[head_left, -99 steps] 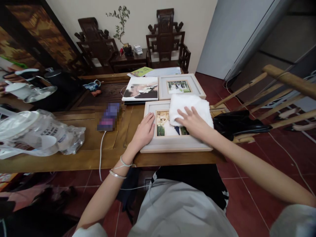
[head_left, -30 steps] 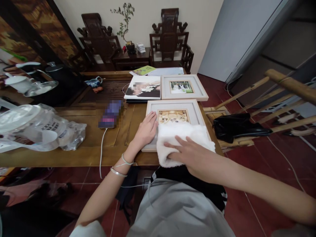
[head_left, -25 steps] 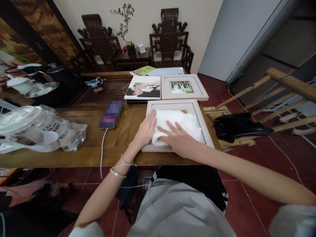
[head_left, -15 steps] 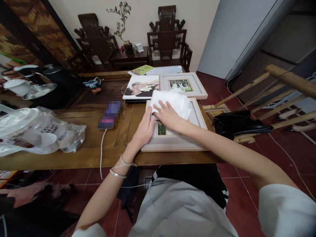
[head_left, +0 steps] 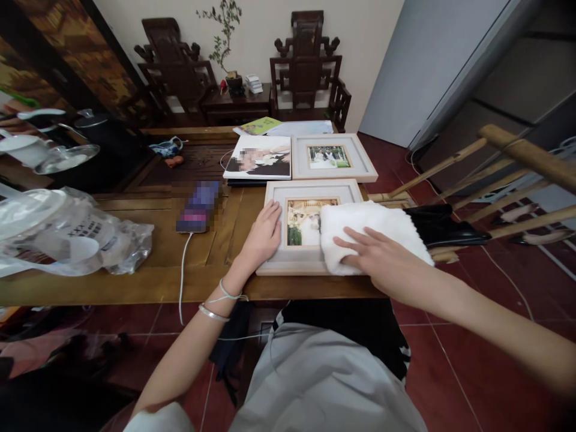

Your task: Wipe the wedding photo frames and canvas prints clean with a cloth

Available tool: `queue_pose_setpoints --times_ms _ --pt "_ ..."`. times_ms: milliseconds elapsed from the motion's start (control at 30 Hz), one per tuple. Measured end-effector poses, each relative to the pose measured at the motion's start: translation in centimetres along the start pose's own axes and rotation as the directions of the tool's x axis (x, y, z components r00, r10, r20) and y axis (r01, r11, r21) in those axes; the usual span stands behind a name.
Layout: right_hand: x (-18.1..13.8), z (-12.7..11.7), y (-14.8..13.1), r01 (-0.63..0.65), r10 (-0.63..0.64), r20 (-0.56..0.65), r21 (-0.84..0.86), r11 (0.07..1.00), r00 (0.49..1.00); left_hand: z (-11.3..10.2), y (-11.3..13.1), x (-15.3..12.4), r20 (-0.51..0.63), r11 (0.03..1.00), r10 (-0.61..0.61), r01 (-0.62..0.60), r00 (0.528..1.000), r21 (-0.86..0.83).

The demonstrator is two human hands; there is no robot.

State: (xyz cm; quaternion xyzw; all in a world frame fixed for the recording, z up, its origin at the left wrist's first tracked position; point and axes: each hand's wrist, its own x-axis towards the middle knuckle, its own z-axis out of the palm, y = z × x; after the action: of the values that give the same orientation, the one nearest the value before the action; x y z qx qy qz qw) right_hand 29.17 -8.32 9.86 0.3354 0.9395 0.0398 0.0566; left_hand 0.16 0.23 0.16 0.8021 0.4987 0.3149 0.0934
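Note:
A picture frame (head_left: 315, 264) with a pale wooden rim and a photo inside lies flat at the table's front edge. My left hand (head_left: 262, 236) holds its left side, fingers bent over the rim and close together. On the frame's right part rests a fluffy white cloth (head_left: 382, 225), which also hangs past the right rim and covers part of the photo. My right hand (head_left: 378, 252) grips the cloth from above, its fingers spread on the fabric and its thumb hidden.
Behind lie a second framed photo (head_left: 366, 162) and a white photo album (head_left: 270, 171). A phone (head_left: 198, 207) with a white cable lies on the left, near a plastic-wrapped cup (head_left: 67, 234). A bamboo chair (head_left: 517, 150) with a black bag (head_left: 443, 225) stands at the right.
My right hand has swept the cloth right and toward me, opening it out and uncovering much of the photo. My left hand has left the cloth's edge and stays at the frame's left side.

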Motion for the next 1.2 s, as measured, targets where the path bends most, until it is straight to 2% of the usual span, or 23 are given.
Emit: queue_pose_setpoints --times_ms 133,400,500,600,767,867,1000,1200 --pt "0.4 -0.7 -0.5 0.016 -0.016 0.022 -0.009 1.0 1.0 0.2 -0.1 -0.1 -0.008 1.0 0.005 -0.005 1.0 0.028" --pt "7.4 -0.5 -4.9 0.1 -0.099 -0.018 0.078 0.992 0.995 -0.2 -0.2 0.1 -0.003 1.0 -0.007 0.007 1.0 0.016" --pt "7.2 -0.1 -4.9 0.087 -0.084 -0.041 0.077 0.993 0.996 -0.4 -0.3 0.1 0.0 1.0 0.008 -0.008 1.0 0.014" --pt "4.1 0.4 -3.5 0.039 -0.035 -0.058 0.061 0.997 0.998 -0.4 -0.3 0.0 0.0 0.999 0.024 -0.024 1.0 0.032" --pt "-3.0 1.4 -0.2 -0.145 0.13 -0.16 -0.088 0.986 0.978 -0.3 -0.1 0.0 0.023 0.998 0.031 -0.032 0.999 0.056" --pt "-4.7 1.8 1.2 -0.182 0.154 -0.171 -0.165 0.969 0.973 -0.4 0.0 0.1 0.04 0.997 0.038 -0.041 0.998 0.072" --pt "-2.5 2.4 3.4 -0.217 0.195 -0.139 -0.164 0.962 0.971 -0.5 0.1 0.2 0.052 0.996 0.042 -0.045 0.998 0.077" --pt "3.8 2.5 9.8 -0.296 0.28 -0.15 -0.1 0.95 0.948 -0.5 0.1 0.1 0.045 0.997 0.029 -0.032 0.999 0.068"
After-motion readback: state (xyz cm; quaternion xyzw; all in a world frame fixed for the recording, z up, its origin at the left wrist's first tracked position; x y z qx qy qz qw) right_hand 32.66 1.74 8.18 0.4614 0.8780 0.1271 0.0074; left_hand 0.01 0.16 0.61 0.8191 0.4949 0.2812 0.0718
